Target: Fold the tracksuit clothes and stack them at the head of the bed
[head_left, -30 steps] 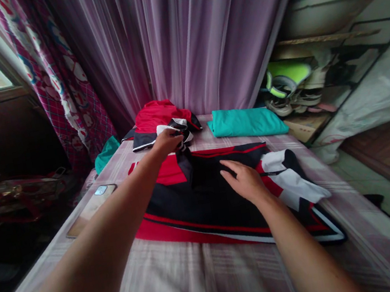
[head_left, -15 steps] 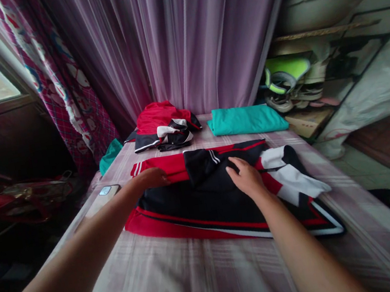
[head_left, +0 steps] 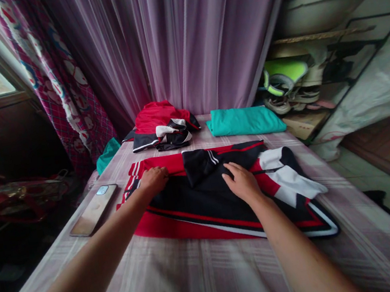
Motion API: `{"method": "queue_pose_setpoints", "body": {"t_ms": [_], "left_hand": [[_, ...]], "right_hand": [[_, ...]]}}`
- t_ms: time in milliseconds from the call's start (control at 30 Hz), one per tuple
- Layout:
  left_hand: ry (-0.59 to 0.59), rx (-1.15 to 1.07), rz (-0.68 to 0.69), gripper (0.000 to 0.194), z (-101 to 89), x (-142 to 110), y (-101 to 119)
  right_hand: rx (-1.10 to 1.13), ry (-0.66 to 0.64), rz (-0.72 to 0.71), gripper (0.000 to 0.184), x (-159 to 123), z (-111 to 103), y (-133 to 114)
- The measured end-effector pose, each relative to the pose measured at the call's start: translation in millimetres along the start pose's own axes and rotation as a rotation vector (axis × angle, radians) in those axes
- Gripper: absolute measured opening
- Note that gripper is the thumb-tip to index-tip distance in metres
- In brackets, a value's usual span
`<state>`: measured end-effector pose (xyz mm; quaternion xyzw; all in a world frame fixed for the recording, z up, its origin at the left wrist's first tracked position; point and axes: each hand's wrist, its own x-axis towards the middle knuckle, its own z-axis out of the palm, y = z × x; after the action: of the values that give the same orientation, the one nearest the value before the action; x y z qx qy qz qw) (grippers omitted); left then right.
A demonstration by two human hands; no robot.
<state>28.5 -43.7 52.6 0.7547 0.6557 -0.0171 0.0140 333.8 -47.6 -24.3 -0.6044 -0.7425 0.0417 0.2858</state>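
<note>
Red, black and white fabric garment (head_left: 193, 205) lies flat, partly folded, across the middle of a pale mauve-and-white plaid cloth (head_left: 191, 285). Its black sleeve end (head_left: 198, 165), marked with two white stripes, lies over the far edge, beside a red section; white panels sit bunched at the right end, and a red layer shows along the near edge.

Left hand (head_left: 155, 179): on the garment's left part, at the red section, fingers bent downward; cannot tell whether they pinch the fabric. Right hand (head_left: 240, 180): over the black middle, just right of the striped sleeve end, fingers loosely curved, thumb apart, grasping nothing visible.

Left of the garment, near the left forearm: flat rectangular smartphone (head_left: 94, 211), camera side up. Beyond the garment: crumpled red, black and white clothing heap (head_left: 162, 116) on the left, neatly folded teal cloth (head_left: 246, 120) on the right. Behind both, sheer purple curtain (head_left: 186, 43), hanging in long folds.
</note>
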Motion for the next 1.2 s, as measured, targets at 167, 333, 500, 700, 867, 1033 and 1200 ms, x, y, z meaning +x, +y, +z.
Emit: {"method": "queue_pose_setpoints", "body": {"t_ms": [167,333,500,700,867,1033,1200], "left_hand": [[0.187,-0.058,0.002,0.031,12.3,-15.9,4.1],[0.121,-0.169,0.316,0.044,39.3,-42.8,7.0],[0.040,-0.138,0.331,0.056,61.6,-56.2,3.2],[0.014,-0.137,0.302,0.059,52.3,-57.1,7.4],[0.223,-0.259,0.184,0.040,29.7,-48.9,37.2],[0.224,-0.221,0.230,0.036,12.2,-22.7,86.4],[0.023,-0.051,0.151,0.040,11.7,0.1,109.7]], "right_hand": [[-0.008,0.004,-0.009,0.043,1.1,-4.0,-4.7],[0.000,0.004,-0.072,0.044,1.8,-10.2,-20.7],[-0.032,-0.052,-0.103,0.041,-3.4,-11.5,-29.4],[-0.097,-0.084,-0.130,0.036,-8.4,-5.1,-24.8],[-0.063,0.004,-0.114,0.037,-5.2,-2.6,-18.3],[-0.041,0.092,-0.073,0.035,-3.7,-4.6,-1.9],[-0.040,0.066,-0.049,0.034,-7.0,-1.2,14.0]]}}
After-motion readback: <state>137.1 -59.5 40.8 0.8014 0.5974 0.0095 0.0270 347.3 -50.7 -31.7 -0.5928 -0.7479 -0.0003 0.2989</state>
